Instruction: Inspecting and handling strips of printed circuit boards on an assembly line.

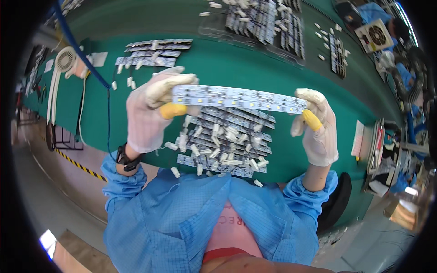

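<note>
A long white LED circuit board (241, 98) with a row of small yellow LEDs is held up level in front of me. My left hand (157, 102), in a white glove with a yellow thumb cover, grips its left end. The right end is pinched by my right hand (317, 123), gloved the same way. Below the board, on the green bench, lies a pile of similar boards (218, 164) with black wires and many white connectors (218, 141). The held board hides part of that pile's far side.
More boards (157, 45) lie stacked at the far left. A clear tray (218, 36) full of wired boards stands at the back, with another small stack (337, 57) to its right. A white fan (66, 59) and a hanging blue hose (79, 48) are at left.
</note>
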